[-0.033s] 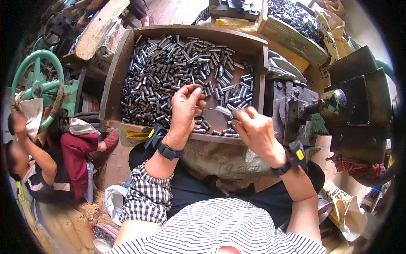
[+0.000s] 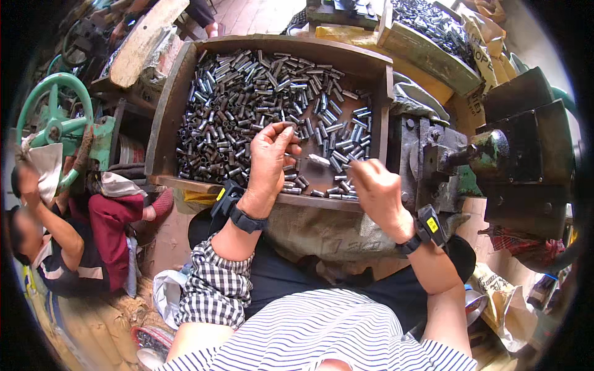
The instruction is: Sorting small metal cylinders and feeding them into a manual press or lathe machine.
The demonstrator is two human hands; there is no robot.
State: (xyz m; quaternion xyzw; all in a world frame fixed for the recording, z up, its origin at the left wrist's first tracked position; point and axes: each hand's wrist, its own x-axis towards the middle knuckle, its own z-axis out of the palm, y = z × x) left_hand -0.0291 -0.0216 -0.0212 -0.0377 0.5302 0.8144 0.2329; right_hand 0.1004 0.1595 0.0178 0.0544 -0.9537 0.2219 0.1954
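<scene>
Near the bottom of the frame we see our striped shirt and our two arms coming up, each with a dark band at the wrist. Our left hand (image 2: 270, 157), in the middle of the frame, has its fingers pinched narrow on one or a few small metal tubes (image 2: 286, 125) and rests over the wooden tray (image 2: 162, 117). Our right hand (image 2: 377, 188), a little to the right of the middle, is curled close, and a pale tube (image 2: 319, 160) pokes out to its left; we cannot tell how tightly it is held.

The tray fills the upper middle of the frame. It is full of loose short tubes (image 2: 247, 99), thick at the back and thin near our hands.

To do this step well, we think we should pick only a few tubes at a time, keep our fingers snug so none slip, and work from the thin near edge first.

On the right stands a dark metal machine (image 2: 495, 154). At the upper left is a green hand wheel (image 2: 52, 111), and another person sits low at the left. A second box of tubes (image 2: 433, 28) sits at the upper right.
</scene>
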